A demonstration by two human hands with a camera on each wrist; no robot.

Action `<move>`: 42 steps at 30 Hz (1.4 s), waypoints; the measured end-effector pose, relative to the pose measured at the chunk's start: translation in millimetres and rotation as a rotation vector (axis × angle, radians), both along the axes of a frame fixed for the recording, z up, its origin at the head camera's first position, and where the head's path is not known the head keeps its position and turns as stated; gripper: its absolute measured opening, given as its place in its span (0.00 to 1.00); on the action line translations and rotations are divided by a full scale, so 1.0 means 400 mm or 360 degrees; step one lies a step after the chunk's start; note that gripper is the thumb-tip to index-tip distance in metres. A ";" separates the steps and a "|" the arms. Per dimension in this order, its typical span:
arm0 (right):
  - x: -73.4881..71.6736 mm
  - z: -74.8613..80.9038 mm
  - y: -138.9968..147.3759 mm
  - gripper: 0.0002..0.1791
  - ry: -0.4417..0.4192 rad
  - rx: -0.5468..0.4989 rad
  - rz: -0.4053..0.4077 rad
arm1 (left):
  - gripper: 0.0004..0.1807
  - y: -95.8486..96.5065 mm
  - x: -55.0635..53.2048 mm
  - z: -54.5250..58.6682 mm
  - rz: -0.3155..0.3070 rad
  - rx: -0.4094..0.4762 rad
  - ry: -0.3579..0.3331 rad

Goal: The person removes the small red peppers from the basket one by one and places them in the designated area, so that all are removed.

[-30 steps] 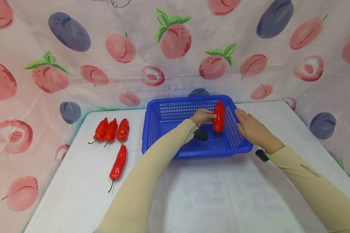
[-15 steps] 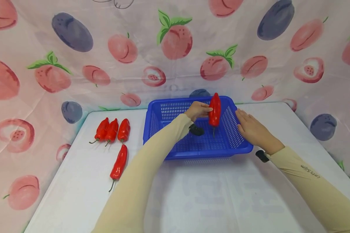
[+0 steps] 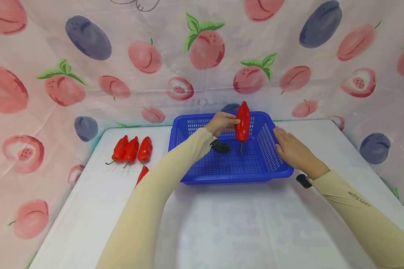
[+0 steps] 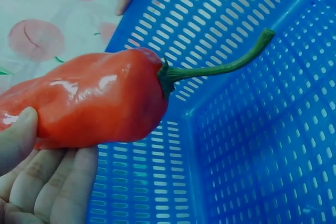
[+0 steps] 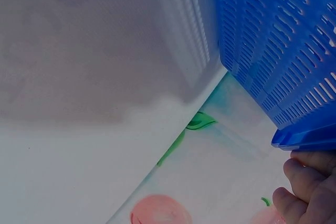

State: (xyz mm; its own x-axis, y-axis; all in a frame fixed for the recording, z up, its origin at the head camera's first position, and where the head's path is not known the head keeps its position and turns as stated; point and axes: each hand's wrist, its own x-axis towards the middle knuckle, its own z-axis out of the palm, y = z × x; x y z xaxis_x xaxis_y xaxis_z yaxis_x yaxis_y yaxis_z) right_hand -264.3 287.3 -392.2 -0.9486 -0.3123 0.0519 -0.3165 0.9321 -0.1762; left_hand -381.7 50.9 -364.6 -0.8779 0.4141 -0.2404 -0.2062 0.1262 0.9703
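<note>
My left hand [image 3: 223, 122] pinches a red pepper [image 3: 243, 121] between thumb and fingers, holding it up over the blue plastic basket [image 3: 232, 177]. The pepper's green stem [image 4: 220, 69] hangs downward in the head view; up close in the left wrist view its skin is glossy. My right hand [image 3: 293, 149] lies with straight fingers along the basket's right rim. In the right wrist view its fingers [image 5: 310, 174] are right at the rim. No other pepper shows inside the basket.
Three red peppers [image 3: 130, 150] lie in a row at the table's back left. Another pepper [image 3: 142, 175] in front of them is mostly hidden by my left sleeve. A fruit-print cloth [image 3: 202, 89] hangs behind the white table [image 3: 249, 224].
My left hand has lifted the pepper and carried it leftward, from low by the basket's right wall to above its middle right. My right hand stays at the rim.
</note>
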 end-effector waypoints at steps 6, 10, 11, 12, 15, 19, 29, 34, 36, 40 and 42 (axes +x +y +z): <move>-0.002 -0.003 0.002 0.31 -0.0010 0.0015 -0.0008 | 0.22 -0.026 0.017 0.015 -0.0001 -0.0013 0.0016; -0.001 -0.002 0.002 0.31 -0.0022 0.0019 -0.0015 | 0.22 -0.046 0.033 0.031 -0.0001 -0.0046 0.0025; -0.001 -0.001 0.002 0.31 -0.0023 0.0019 -0.0014 | 0.22 -0.052 0.036 0.034 -0.0002 -0.0048 0.0029; -0.001 -0.001 0.002 0.31 -0.0024 0.0021 -0.0014 | 0.22 -0.057 0.040 0.038 -0.0004 -0.0052 0.0034; -0.001 0.000 0.001 0.31 -0.0027 0.0018 -0.0013 | 0.22 -0.072 0.047 0.048 -0.0006 -0.0044 0.0042; -0.001 0.001 0.001 0.31 -0.0026 0.0021 -0.0012 | 0.22 -0.096 0.055 0.061 -0.0014 -0.0054 0.0042; -0.001 0.000 0.003 0.32 -0.0024 0.0015 -0.0010 | 0.23 -0.158 0.090 0.093 -0.0018 -0.0138 0.0061; -0.001 0.000 0.003 0.32 -0.0012 0.0008 -0.0004 | 0.23 -0.190 0.115 0.108 -0.0033 -0.0194 0.0087; -0.001 0.001 0.002 0.32 -0.0012 0.0002 -0.0004 | 0.22 -0.203 0.121 0.111 -0.0024 -0.0207 0.0088; 0.000 0.002 0.001 0.32 -0.0023 0.0003 -0.0010 | 0.22 -0.230 0.133 0.116 -0.0010 -0.0226 0.0090; 0.000 0.002 0.000 0.32 -0.0027 0.0006 -0.0010 | 0.22 -0.246 0.139 0.118 -0.0007 -0.0216 0.0094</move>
